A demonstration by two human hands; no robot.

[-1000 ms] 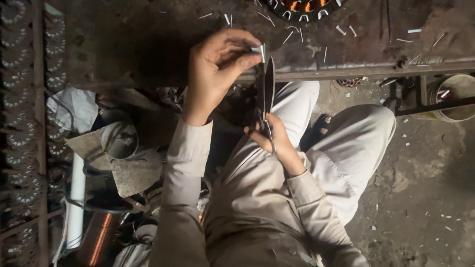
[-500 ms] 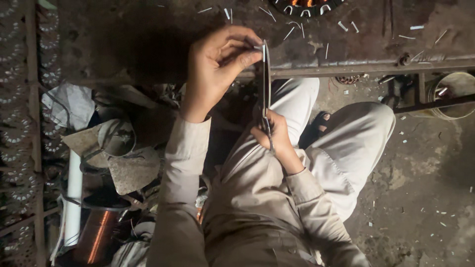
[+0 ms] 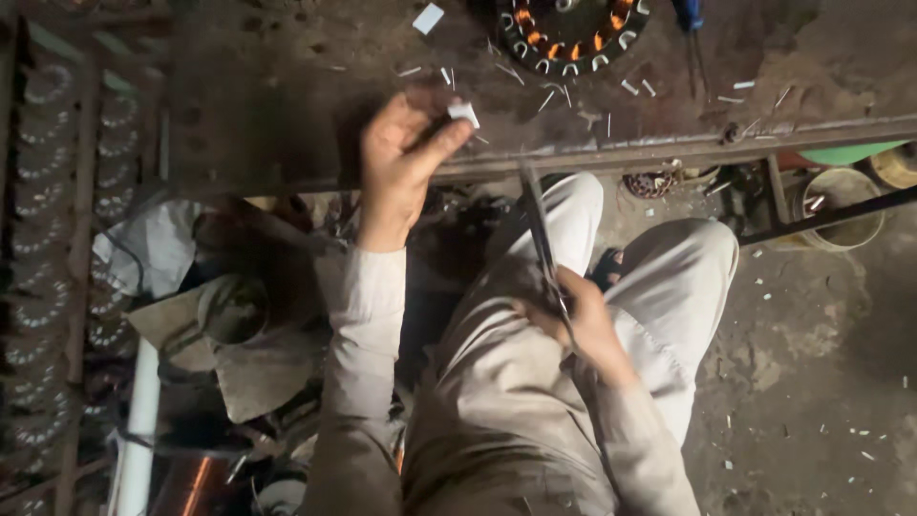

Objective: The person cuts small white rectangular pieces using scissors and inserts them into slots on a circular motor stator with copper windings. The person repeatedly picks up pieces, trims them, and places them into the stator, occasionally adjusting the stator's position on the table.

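My left hand (image 3: 406, 158) is raised over the edge of the dark metal workbench (image 3: 287, 105) and pinches a small white paper piece (image 3: 464, 113) between thumb and fingers. My right hand (image 3: 578, 320) rests over my lap and grips the handles of long metal scissors (image 3: 540, 229), whose blades point up toward the bench edge. The blades look nearly closed. A round motor stator (image 3: 573, 33) with copper windings lies on the bench beyond my left hand. I sit in light beige clothes.
White paper scraps (image 3: 428, 17) litter the bench and the dirt floor at right. A blue-handled tool (image 3: 690, 19) lies near the stator. Stacked stator rings (image 3: 38, 239) line the left side, a white pipe (image 3: 138, 420) and cloth clutter lie below. Buckets (image 3: 841, 205) stand under the bench.
The left hand has pulled away from the scissors with a cut white piece, moving left and up over the bench. The scissors have tilted and dropped slightly with the right hand.
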